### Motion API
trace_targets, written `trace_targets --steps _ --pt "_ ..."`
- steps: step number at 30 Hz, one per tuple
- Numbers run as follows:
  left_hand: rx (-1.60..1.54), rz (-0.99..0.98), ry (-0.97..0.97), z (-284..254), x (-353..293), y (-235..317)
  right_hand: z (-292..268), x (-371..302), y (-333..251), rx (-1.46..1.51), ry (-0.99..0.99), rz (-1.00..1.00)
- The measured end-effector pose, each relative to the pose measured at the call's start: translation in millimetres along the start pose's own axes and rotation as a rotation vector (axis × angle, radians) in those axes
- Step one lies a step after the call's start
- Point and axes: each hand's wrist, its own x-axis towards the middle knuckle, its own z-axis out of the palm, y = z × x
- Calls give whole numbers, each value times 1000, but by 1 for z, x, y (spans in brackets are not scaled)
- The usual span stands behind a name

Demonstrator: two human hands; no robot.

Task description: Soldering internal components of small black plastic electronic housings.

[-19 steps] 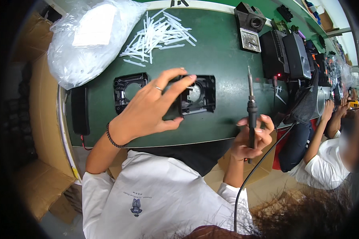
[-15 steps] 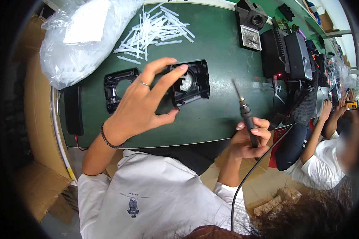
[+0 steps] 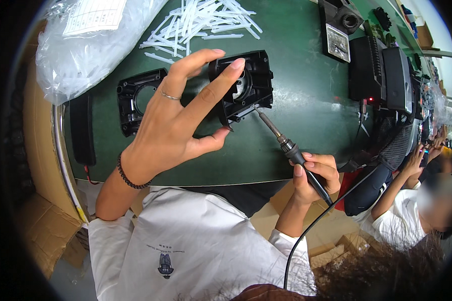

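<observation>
My left hand (image 3: pixel 178 108) grips a black plastic housing (image 3: pixel 263 75) by its left side, thumb at the lower corner and fingers across the upper part. The housing has a round opening, and a pale white strip (image 3: pixel 244 111) lies along its lower edge. My right hand (image 3: pixel 314 175) is closed round the dark handle of a soldering iron (image 3: pixel 289 146), its cable trailing down. The iron's metal tip meets or nearly meets the white strip; actual contact is hard to tell. A second black housing (image 3: pixel 130 105) with a round opening lies left of my left hand, partly hidden by it.
White plastic strips (image 3: pixel 196 25) lie heaped at the back. A clear plastic bag (image 3: pixel 80 60) fills the back left, above a long black box (image 3: pixel 81 131). A soldering stand (image 3: pixel 336 42) and dark station boxes (image 3: pixel 369 70) stand right. Another person (image 3: pixel 404 205) sits far right.
My right hand has brought the soldering iron left and up, from apart to the housing's lower edge. My left hand still holds the housing, now tilted somewhat differently. The view has shifted slightly.
</observation>
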Motion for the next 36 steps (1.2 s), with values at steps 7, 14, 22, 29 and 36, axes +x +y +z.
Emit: trace_targets --steps 7,14,22,29,36 --pt "-1 7 -1 0 -1 -1 1 1 0 -30 -21 -11" --pt "3 4 7 1 0 -1 0 2 0 -44 -41 -51" --pt "10 19 12 2 -1 0 -1 1 1 -16 -45 -75" --pt "7 21 10 2 0 1 0 3 1 -14 -64 -100" --pt "9 15 7 2 -1 1 0 3 4 40 -72 -123"
